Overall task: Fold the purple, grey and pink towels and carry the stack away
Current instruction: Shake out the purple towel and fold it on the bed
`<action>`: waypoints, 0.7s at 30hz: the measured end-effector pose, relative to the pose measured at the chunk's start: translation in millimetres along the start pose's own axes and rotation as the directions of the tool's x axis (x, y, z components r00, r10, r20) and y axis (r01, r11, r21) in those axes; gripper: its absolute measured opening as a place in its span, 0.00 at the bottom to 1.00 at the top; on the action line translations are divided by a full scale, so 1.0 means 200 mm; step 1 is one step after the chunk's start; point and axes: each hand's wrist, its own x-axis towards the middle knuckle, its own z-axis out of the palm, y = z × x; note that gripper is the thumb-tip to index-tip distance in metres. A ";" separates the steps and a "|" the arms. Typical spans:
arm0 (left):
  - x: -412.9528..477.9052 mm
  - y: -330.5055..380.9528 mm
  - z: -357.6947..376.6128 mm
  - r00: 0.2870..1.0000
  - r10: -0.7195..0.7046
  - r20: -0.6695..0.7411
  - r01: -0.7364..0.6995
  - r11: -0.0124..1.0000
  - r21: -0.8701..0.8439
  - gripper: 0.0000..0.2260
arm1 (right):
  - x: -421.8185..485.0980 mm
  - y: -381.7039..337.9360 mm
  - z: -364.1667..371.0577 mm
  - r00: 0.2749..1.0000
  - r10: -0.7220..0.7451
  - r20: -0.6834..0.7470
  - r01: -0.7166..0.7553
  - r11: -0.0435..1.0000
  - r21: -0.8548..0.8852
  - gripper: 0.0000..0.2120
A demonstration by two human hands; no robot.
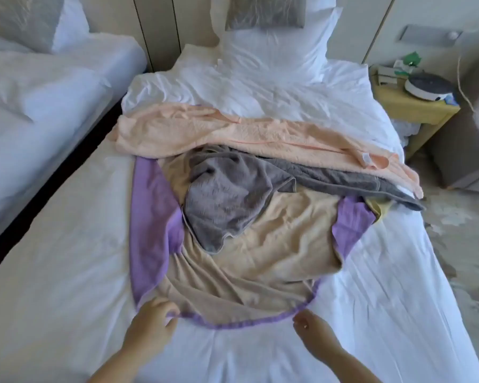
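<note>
A purple towel (154,217) lies spread on the white bed (67,258), its near hem curving toward me. On top of it lies a beige cloth (260,258). A crumpled grey towel (227,200) rests on the beige cloth and stretches off to the right. Behind it a pink towel (233,131) lies across the bed's width. My left hand (152,317) pinches the purple towel's near left hem. My right hand (313,327) grips the same hem at the near right.
A white pillow (271,51) and a grey cushion (263,12) stand at the bed's head. A second bed (39,87) is on the left across a dark gap. A yellow nightstand (409,106) with a round device stands at the right, a grey armchair (465,145) beside it.
</note>
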 end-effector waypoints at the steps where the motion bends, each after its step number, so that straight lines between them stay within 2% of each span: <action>1: 0.06 -0.01 0.05 0.999 0.040 0.007 -0.040 0.999 0.020 0.02 | 0.07 -0.01 0.03 1.000 0.006 -0.019 -0.005 1.000 0.030 0.06; 4: 0.20 0.03 0.15 0.989 0.114 0.092 -0.126 0.983 0.134 0.07 | 0.20 -0.06 0.14 0.998 -0.066 -0.025 0.065 0.997 -0.037 0.14; 7: 0.27 -0.03 0.30 0.957 0.170 0.236 -0.227 0.945 0.237 0.15 | 0.24 -0.03 0.34 0.980 -0.189 0.065 0.200 0.920 -0.338 0.28; 8: 0.28 -0.05 0.31 0.942 0.185 0.279 -0.260 0.930 0.261 0.16 | 0.25 -0.04 0.37 0.975 -0.209 0.080 0.223 0.874 -0.432 0.27; 10: 0.30 -0.08 0.34 0.922 0.255 0.292 -0.339 0.896 0.286 0.13 | 0.30 -0.05 0.41 0.966 -0.257 0.018 0.232 0.838 -0.494 0.18; 11: 0.30 -0.09 0.34 0.917 0.299 0.265 -0.369 0.888 0.275 0.11 | 0.31 -0.07 0.41 0.962 -0.271 -0.041 0.221 0.856 -0.468 0.14; 13: 0.34 -0.10 0.29 0.915 0.350 0.199 -0.395 0.878 0.271 0.07 | 0.32 -0.13 0.37 0.959 -0.235 -0.158 0.182 0.939 -0.292 0.09; 15: 0.41 -0.07 0.18 0.948 0.298 0.110 -0.312 0.937 0.156 0.03 | 0.30 -0.21 0.27 0.952 -0.179 -0.247 0.155 0.981 -0.114 0.07; 18: 0.57 0.06 -0.11 0.975 0.218 -0.040 -0.221 0.968 -0.116 0.05 | 0.26 -0.39 0.04 0.914 -0.206 -0.349 0.189 0.979 -0.083 0.06; 21: 0.70 0.32 -0.52 0.955 0.245 -0.168 -0.285 0.915 -0.287 0.05 | 0.19 -0.63 -0.28 0.879 -0.268 -0.394 0.260 0.963 -0.075 0.06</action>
